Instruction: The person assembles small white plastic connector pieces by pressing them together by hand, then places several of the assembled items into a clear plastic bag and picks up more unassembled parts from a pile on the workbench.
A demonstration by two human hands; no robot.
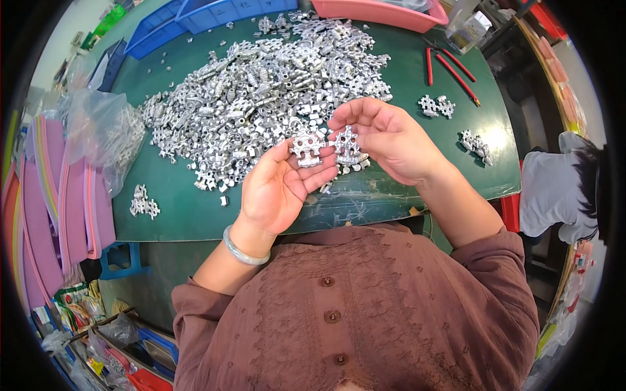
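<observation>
Paired castings: a left openwork piece (308,150) and a right openwork piece (347,144), both silver metal, are sitting side by side between the hands, over the heap's near edge; whether they are interlocking is not showing clearly.
Left hand (268,192): is facing palm up, fingers supporting the left openwork piece, thumb bearing on its outer edge (a pale bangle (237,253) is circling the wrist).
Right hand (394,143): is grasping the right openwork piece between thumb and curled fingers.
Handling: good practice is probably keeping both pieces level, edges aligning, and fingertips gripping rims lightly rather than covering the cut-outs.
Heap (261,98): small silver metal parts are spreading across the green table (176,225).
Right side: red-handled pliers (458,78) are resting beyond two loose clusters.
Far edge: a pink tray (378,18) is standing beside blue bins (235,18).
</observation>
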